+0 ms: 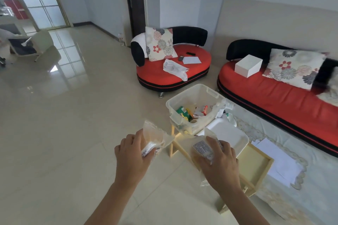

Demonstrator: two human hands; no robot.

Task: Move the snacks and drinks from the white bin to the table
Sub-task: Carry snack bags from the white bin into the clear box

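The translucent white bin stands at the centre on a small wooden stand, holding green, yellow and red packets. My left hand grips a clear-wrapped snack packet in the air, to the left of the stand. My right hand grips a second clear-wrapped snack with a printed label, just in front of the bin and over the stand's near edge. A white lid lies beside the bin.
A pale wooden tray table sits under the lid at the right. Behind stand a red and black armchair and sofa with cushions and a white box. Papers lie on a pale rug. Tiled floor spreads left.
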